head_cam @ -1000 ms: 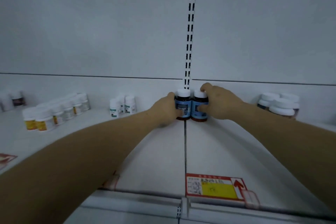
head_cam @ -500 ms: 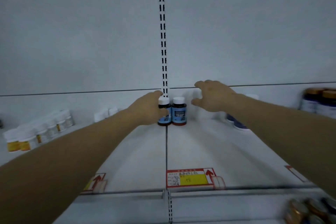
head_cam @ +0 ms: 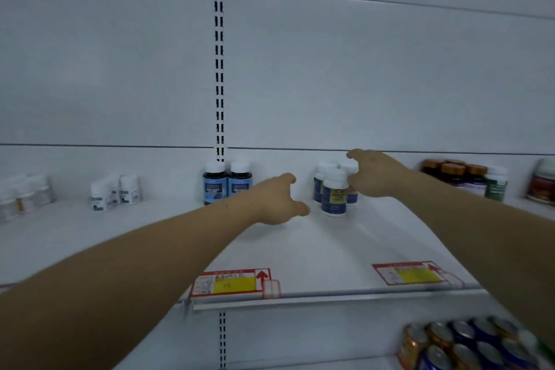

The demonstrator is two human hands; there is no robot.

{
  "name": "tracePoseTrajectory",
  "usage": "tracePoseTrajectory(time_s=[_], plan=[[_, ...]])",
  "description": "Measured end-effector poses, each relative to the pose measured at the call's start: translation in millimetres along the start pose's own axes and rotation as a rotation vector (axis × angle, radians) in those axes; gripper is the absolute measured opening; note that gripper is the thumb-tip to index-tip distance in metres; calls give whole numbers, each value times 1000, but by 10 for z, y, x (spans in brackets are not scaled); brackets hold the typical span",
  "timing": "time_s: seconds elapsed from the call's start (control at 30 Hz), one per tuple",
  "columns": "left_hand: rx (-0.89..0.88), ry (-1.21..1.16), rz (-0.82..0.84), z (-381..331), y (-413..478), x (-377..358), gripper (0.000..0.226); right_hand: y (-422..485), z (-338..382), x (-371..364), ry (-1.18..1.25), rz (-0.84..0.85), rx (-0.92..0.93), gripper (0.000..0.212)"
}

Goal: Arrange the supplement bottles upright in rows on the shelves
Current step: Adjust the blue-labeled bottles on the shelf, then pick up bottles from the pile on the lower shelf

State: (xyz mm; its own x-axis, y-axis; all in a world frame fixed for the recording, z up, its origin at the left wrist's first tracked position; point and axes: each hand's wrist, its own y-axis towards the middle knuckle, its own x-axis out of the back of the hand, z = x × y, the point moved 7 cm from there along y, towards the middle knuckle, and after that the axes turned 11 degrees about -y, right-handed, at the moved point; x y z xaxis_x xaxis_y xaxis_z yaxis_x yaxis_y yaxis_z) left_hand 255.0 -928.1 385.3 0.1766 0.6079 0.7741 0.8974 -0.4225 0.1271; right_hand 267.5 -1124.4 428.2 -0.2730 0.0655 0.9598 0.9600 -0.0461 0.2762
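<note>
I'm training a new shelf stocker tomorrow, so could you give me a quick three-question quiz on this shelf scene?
1. True or false: the two dark bottles with blue labels stand upright, side by side, at the foot of the slotted post.
2. Multiple choice: the left hand is
A. gripping a bottle
B. open and holding nothing
C. resting on a price tag
3. Fill in the blank: the cans sit on the shelf ___ the one with the bottles.

Key: 1 true; 2 B; 3 below.
</note>
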Motion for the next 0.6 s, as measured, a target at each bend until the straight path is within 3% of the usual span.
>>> tracePoseTrajectory(time_s=[0.2,0.37,0.6], plan=[[90,-186,-32,-277,449,-373,85,257,-343,-337,89,51,98,69],[106,-362,-104,-365,686,-536,65,477,-366,-490,143,52,244,59],[104,-319,-153,-384,755,-630,51,559,-346,-549,111,-58,327,43]])
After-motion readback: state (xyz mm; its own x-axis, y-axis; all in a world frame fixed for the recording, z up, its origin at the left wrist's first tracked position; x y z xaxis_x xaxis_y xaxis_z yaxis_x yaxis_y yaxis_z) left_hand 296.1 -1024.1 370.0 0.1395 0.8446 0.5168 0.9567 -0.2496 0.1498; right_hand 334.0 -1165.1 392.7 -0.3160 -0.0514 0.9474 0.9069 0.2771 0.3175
